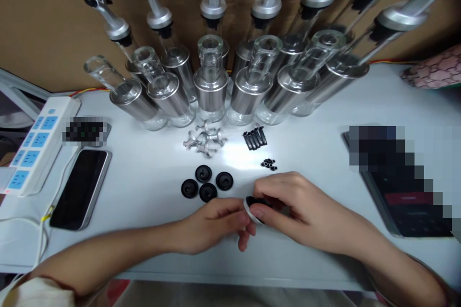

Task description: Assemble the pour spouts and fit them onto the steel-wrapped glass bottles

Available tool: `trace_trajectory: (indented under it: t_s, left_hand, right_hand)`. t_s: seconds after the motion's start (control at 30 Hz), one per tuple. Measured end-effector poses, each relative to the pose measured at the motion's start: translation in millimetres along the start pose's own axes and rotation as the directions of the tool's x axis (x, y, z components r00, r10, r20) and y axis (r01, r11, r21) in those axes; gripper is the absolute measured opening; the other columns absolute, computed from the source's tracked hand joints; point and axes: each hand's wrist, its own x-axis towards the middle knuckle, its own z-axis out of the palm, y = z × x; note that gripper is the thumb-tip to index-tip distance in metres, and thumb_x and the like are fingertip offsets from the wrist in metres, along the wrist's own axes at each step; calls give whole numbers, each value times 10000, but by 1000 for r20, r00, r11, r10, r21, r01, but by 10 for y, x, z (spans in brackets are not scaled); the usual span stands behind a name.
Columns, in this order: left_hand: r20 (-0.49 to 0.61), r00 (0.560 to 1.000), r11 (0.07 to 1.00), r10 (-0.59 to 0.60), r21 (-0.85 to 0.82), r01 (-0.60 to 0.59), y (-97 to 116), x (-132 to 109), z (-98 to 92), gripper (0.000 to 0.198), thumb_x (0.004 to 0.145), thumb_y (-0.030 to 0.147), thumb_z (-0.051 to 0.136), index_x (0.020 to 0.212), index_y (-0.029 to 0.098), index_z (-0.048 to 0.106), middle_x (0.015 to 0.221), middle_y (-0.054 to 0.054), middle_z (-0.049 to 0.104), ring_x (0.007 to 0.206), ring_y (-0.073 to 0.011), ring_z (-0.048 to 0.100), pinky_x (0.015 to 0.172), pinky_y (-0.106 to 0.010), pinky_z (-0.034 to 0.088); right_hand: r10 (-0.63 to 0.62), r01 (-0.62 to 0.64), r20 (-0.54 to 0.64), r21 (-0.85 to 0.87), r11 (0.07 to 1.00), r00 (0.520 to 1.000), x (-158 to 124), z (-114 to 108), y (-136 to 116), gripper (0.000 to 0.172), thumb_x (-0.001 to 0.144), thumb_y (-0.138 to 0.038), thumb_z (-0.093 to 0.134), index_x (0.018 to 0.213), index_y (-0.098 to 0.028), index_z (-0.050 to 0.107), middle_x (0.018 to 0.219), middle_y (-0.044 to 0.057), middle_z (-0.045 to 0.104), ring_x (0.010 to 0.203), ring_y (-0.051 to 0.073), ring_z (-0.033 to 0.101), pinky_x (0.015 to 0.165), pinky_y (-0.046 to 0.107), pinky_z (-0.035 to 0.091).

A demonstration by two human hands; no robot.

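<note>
Over the table's front part, my left hand [223, 225] pinches a silver pourer head [248, 211] by its rim. A black stopper shows inside that rim. The fingers of my right hand [288, 201] are wrapped round the same piece, its thumb on the black part. Most of the piece is hidden by my fingers. Several round black stoppers [203, 173] lie just beyond my left hand. Farther back are a pile of silver pourer heads [206, 138], a row of small black levers [254, 138] and a cluster of tiny black caps [269, 164].
Several open glass bottles [211, 93] with metal sleeves line the back. Behind them stand bottles fitted with silver pourers [213, 7], against a cardboard wall [57, 33]. A power strip [39, 146] and a phone [81, 189] lie left; a dark tablet [392, 201] lies right.
</note>
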Motion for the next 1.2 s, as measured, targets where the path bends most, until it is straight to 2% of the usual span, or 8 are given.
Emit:
trace_trajectory:
  t_s: [0.13, 0.23, 0.43, 0.67, 0.83, 1.03, 1.13, 1.2]
  left_hand:
    - [23, 999, 989, -31, -141, 34, -16, 33, -20, 463, 817, 595, 615, 739, 144, 548, 635, 9, 566, 564, -104, 535, 655, -277, 403]
    - [64, 997, 971, -32, -235, 46, -20, 52, -27, 465, 794, 584, 650, 717, 135, 560, 612, 15, 558, 511, -96, 527, 581, -257, 401]
    - [100, 992, 953, -77, -284, 103, 3, 36, -28, 492, 811, 600, 622, 676, 133, 543, 532, 30, 513, 426, -86, 487, 505, -244, 415]
    - [184, 979, 911, -91, -381, 157, -52, 65, -44, 486, 820, 600, 606, 666, 153, 495, 539, 38, 506, 412, -93, 484, 497, -250, 426]
    - [294, 948, 847, -117, -470, 250, -46, 81, -92, 453, 840, 551, 603, 654, 154, 489, 519, 43, 482, 403, -92, 465, 487, -248, 373]
    - [495, 851, 766, -175, -475, 434, -52, 90, -183, 469, 811, 585, 604, 631, 175, 464, 468, 50, 486, 383, -107, 441, 551, -268, 380]
    - [479, 859, 769, -179, -476, 425, -28, 83, -182, 468, 803, 586, 610, 616, 182, 467, 422, 51, 458, 374, -116, 412, 536, -267, 359]
    - [459, 871, 768, -176, -490, 413, -3, 72, -170, 449, 826, 548, 599, 604, 183, 459, 368, 66, 388, 334, -103, 342, 499, -259, 313]
  right_hand:
    - [-57, 56, -19, -20, 998, 998, -13, -47, -31, 315, 977, -326, 424, 712, -183, 517, 635, -17, 540, 579, 109, 498, 542, 231, 375]
    - [-81, 78, -41, -57, 995, 996, -32, -78, -58, 321, 994, -322, 393, 756, -179, 555, 660, -2, 573, 598, 122, 530, 567, 242, 413]
    - [-165, 161, -63, -66, 985, 984, -39, -135, -12, 325, 999, -347, 393, 844, -156, 605, 676, 12, 606, 612, 125, 568, 579, 237, 442]
    - [-122, 119, -53, -56, 991, 991, -74, -170, 9, 219, 975, -293, 455, 971, -166, 633, 820, 39, 671, 734, 146, 638, 665, 252, 496]
    - [-106, 106, -34, 6, 994, 994, -109, -197, 1, 140, 942, -216, 512, 1022, -184, 622, 874, 33, 673, 806, 146, 643, 715, 253, 514]
    - [-143, 147, -54, 75, 986, 988, -119, -230, -28, 141, 918, -168, 547, 1040, -175, 616, 897, 36, 672, 833, 135, 635, 731, 244, 519]
    - [-158, 164, -75, 87, 983, 985, -106, -237, -36, 156, 909, -147, 550, 1043, -181, 622, 920, 45, 680, 870, 145, 641, 745, 251, 529]
    - [-168, 177, -99, 88, 980, 981, -100, -246, -19, 160, 900, -118, 544, 1015, -189, 627, 946, 51, 683, 897, 147, 642, 754, 254, 533]
